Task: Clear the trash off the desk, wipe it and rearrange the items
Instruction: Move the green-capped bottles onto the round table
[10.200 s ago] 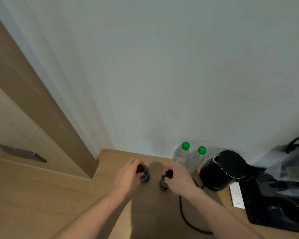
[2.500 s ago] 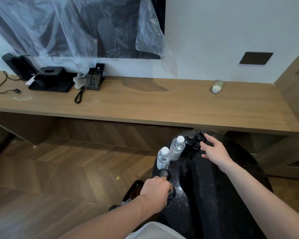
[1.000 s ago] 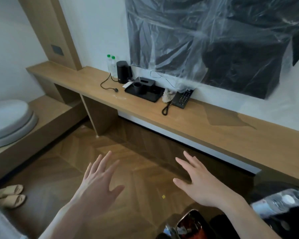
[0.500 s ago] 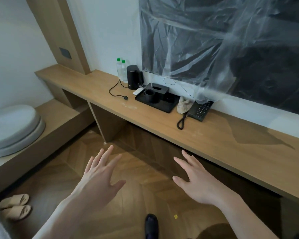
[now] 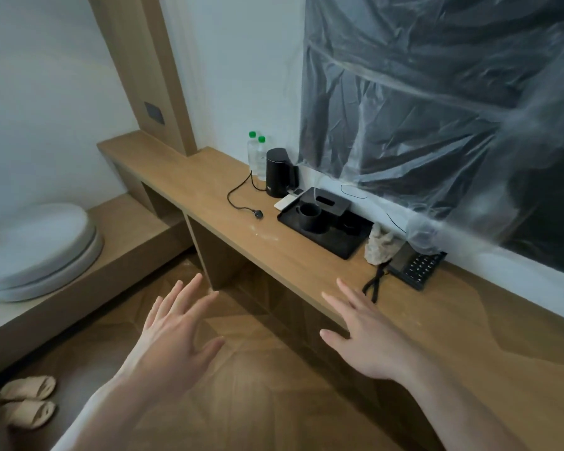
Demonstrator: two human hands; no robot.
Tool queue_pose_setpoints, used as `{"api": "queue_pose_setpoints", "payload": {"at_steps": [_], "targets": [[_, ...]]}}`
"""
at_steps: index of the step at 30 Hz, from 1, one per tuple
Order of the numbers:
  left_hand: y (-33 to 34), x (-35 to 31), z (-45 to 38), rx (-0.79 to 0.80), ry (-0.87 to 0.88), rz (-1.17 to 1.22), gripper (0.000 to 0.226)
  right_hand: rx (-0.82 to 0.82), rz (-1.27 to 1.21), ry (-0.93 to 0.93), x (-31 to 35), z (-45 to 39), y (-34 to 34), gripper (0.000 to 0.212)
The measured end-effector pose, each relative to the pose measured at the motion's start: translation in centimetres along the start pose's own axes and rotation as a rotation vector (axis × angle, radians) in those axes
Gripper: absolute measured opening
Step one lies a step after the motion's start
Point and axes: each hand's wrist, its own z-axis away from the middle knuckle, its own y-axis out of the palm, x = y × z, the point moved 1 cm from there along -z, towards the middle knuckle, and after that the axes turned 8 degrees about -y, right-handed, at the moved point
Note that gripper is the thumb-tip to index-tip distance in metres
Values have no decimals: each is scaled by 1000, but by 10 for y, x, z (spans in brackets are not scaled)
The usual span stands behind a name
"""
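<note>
The surface (image 5: 306, 265) is light wood, smooth and matt, with pale dusty specks near the tray (image 5: 326, 232). The tray is black and matt, and so is the cup (image 5: 309, 216) on it. The kettle (image 5: 278, 172) looks like smooth black plastic. Two bottles (image 5: 256, 156) are clear plastic with green caps. Thin, crinkled, see-through plastic sheet (image 5: 437, 102) covers a dark screen. The floor (image 5: 241, 369) is darker wood, a little shiny. The crumpled wad (image 5: 380, 247) looks like paper.
</note>
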Motion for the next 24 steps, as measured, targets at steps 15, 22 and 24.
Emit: {"api": "queue_pose_setpoints", "payload": {"at_steps": [15, 22, 24], "targets": [[-22, 54, -131, -24, -30, 16, 74, 27, -4, -3, 21, -126, -39, 74], [-50, 95, -213, 14, -41, -22, 74, 36, -7, 13, 55, -216, -58, 74], [-59, 110, -234, 24, -34, -34, 73, 33, -23, 15, 68, -242, -62, 74]]}}
